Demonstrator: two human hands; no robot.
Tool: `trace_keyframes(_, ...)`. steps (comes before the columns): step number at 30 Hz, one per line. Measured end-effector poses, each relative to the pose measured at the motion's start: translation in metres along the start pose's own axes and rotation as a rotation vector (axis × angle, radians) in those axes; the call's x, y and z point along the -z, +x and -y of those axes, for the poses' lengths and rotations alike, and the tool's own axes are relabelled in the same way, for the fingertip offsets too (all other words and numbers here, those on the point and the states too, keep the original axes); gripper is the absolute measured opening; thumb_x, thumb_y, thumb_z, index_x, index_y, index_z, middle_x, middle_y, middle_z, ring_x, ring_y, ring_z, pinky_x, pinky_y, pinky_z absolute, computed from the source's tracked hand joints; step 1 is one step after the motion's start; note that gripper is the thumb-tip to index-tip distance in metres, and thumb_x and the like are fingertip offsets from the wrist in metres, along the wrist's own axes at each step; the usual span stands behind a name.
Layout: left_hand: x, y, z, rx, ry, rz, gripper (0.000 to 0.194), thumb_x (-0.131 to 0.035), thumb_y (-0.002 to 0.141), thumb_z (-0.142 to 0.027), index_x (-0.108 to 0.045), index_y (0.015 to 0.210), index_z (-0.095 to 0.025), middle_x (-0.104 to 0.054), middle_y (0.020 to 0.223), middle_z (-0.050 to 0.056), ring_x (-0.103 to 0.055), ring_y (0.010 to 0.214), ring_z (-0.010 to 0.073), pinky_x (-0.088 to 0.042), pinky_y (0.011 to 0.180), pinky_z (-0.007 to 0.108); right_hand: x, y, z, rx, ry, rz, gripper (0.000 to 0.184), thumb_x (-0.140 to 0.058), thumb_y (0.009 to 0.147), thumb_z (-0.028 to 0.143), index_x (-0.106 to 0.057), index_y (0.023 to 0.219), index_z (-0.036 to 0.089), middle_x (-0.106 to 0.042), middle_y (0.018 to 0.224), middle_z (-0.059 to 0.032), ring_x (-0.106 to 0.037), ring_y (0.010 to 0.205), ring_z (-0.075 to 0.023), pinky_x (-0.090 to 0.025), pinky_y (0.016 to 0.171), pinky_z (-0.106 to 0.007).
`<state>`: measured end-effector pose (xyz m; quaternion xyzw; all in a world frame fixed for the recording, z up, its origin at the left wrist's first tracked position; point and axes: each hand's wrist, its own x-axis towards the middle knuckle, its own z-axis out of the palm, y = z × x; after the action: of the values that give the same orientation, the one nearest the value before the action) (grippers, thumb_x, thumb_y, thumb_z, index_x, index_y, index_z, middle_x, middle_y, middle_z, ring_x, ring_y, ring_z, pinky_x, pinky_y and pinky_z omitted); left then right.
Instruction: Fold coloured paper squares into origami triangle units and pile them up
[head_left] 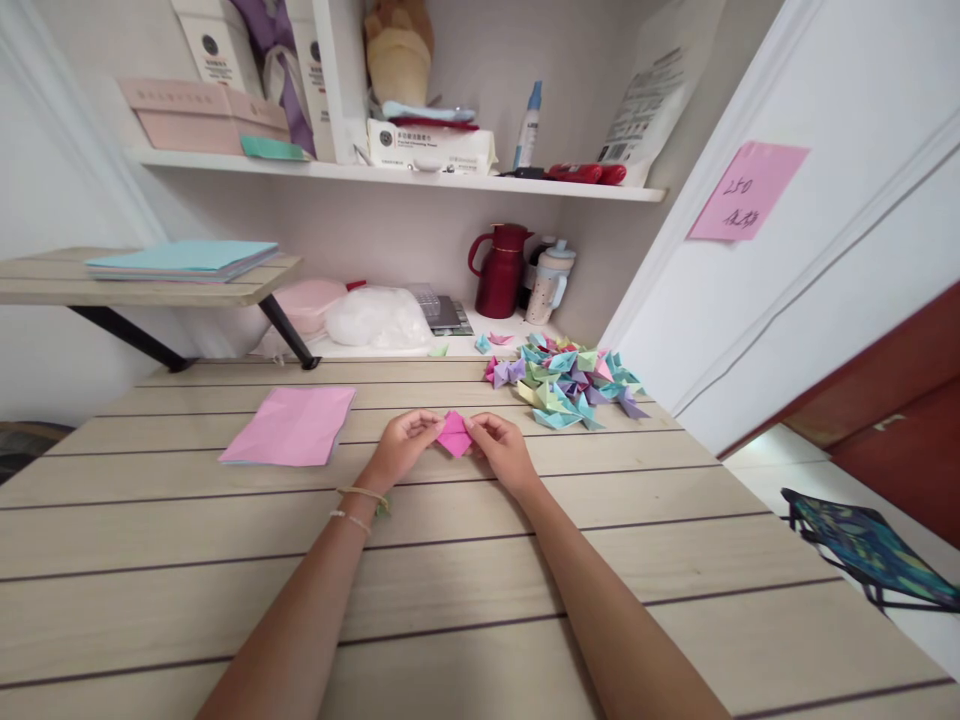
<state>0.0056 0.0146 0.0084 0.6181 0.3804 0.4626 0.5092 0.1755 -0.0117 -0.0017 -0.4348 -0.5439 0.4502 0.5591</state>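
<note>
A small bright pink paper (454, 436) is held between the two hands, over the table (450, 610). Whether the wood is touched by it cannot be told. One side of the paper is pinched by the thumb and fingers of the left hand (406, 440), and the other side is pinched in the same way by the right hand (501, 450). One corner is pointed back toward the arms. A line can be seen across the paper, so it seems to be partly folded, with a fold being made or checked.

For the next move, a soft but steady pinch seems to be called for. The edges should be lined up and the fold pressed flat with the thumbs. Since the paper is so small, a fold could easily be made crooked.

To the left of the left hand, and apart from it, some flat pink sheets (291, 428) are laid. Beyond the right hand and to its right, little folded papers (566, 385) of many colors are heaped. Farther past them, a red jug (502, 275) is seen.
</note>
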Motion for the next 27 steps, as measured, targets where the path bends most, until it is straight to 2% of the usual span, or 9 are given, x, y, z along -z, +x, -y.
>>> trace_keyframes(3, -0.0006, 0.001, 0.0028, -0.008, -0.042, -0.009, 0.019, -0.066, 0.066, -0.026, -0.061, 0.081, -0.014, -0.063, 0.07, 0.001, -0.06, 0.067, 0.0129, -0.048, 0.065, 0.024, 0.0009, 0.001, -0.0037, 0.016, 0.031, -0.005, 0.027, -0.059, 0.073, 0.039, -0.056, 0.09, 0.019, -0.061, 0.062, 0.0016, -0.057, 0.05, -0.0118, -0.04, 0.044, -0.02)
trace_keyframes(6, -0.0002, 0.0005, 0.0026, -0.013, -0.023, 0.014, 0.018, -0.065, 0.067, -0.027, -0.064, 0.079, -0.014, -0.066, 0.078, 0.004, -0.061, 0.075, 0.0152, -0.049, 0.072, 0.027, 0.0013, 0.0006, -0.0041, 0.038, -0.023, 0.03, 0.023, -0.057, 0.074, 0.038, -0.06, 0.086, 0.018, -0.062, 0.069, -0.0011, -0.057, 0.054, -0.0117, -0.043, 0.049, -0.022)
trace_keyframes(8, -0.0002, -0.0009, 0.0007, 0.0, -0.029, 0.042, 0.026, -0.066, 0.066, -0.027, -0.065, 0.088, -0.013, -0.068, 0.087, 0.007, -0.062, 0.08, 0.0168, -0.048, 0.078, 0.03, 0.0013, -0.0002, -0.0031, 0.052, -0.09, 0.047, 0.024, -0.058, 0.073, 0.036, -0.063, 0.087, 0.017, -0.063, 0.073, -0.003, -0.056, 0.057, -0.0117, -0.044, 0.052, -0.023)
trace_keyframes(11, -0.0008, -0.0029, -0.0012, 0.026, -0.061, 0.102, 0.047, -0.072, 0.06, -0.024, -0.06, 0.104, -0.013, -0.067, 0.096, 0.009, -0.062, 0.084, 0.0179, -0.047, 0.082, 0.033, 0.0013, -0.0015, -0.0015, 0.058, -0.181, 0.072, 0.041, -0.066, 0.065, 0.032, -0.062, 0.103, 0.017, -0.062, 0.068, -0.0005, -0.051, 0.054, -0.0102, -0.042, 0.051, -0.021)
trace_keyframes(13, -0.0014, -0.0033, -0.0009, 0.034, -0.066, 0.105, 0.052, -0.074, 0.057, -0.024, -0.059, 0.106, -0.012, -0.067, 0.098, 0.01, -0.063, 0.084, 0.0183, -0.047, 0.083, 0.034, 0.0012, -0.0021, -0.0011, 0.063, -0.223, 0.081, 0.049, -0.069, 0.063, 0.031, -0.06, 0.109, 0.017, -0.061, 0.066, 0.0007, -0.049, 0.053, -0.0096, -0.04, 0.05, -0.021)
trace_keyframes(18, -0.0018, -0.002, 0.0006, 0.017, 0.014, 0.071, 0.035, -0.068, 0.065, -0.031, -0.064, 0.094, -0.012, -0.069, 0.086, 0.009, -0.063, 0.08, 0.0189, -0.049, 0.078, 0.034, -0.0001, -0.0036, -0.0001, 0.091, -0.284, 0.068, 0.033, -0.058, 0.074, 0.036, -0.065, 0.101, 0.018, -0.066, 0.077, -0.0032, -0.053, 0.059, -0.012, -0.043, 0.055, -0.023)
trace_keyframes(22, -0.0017, -0.002, 0.0006, 0.011, 0.061, 0.025, 0.028, -0.065, 0.067, -0.035, -0.065, 0.085, -0.013, -0.069, 0.076, 0.007, -0.063, 0.073, 0.0172, -0.05, 0.067, 0.028, -0.0011, -0.0042, 0.002, 0.082, -0.216, 0.081, 0.032, -0.052, 0.079, 0.039, -0.066, 0.095, 0.016, -0.066, 0.072, -0.0036, -0.056, 0.058, -0.0132, -0.044, 0.055, -0.023)
trace_keyframes(27, -0.0015, -0.0018, 0.0025, 0.024, 0.067, 0.023, 0.022, -0.067, 0.065, -0.032, -0.063, 0.076, -0.014, -0.067, 0.07, 0.004, -0.062, 0.068, 0.0154, -0.05, 0.066, 0.027, 0.0005, -0.0037, 0.0026, 0.06, -0.269, 0.098, 0.034, -0.047, 0.081, 0.042, -0.069, 0.079, 0.016, -0.064, 0.063, -0.0027, -0.056, 0.057, -0.0139, -0.044, 0.055, -0.023)
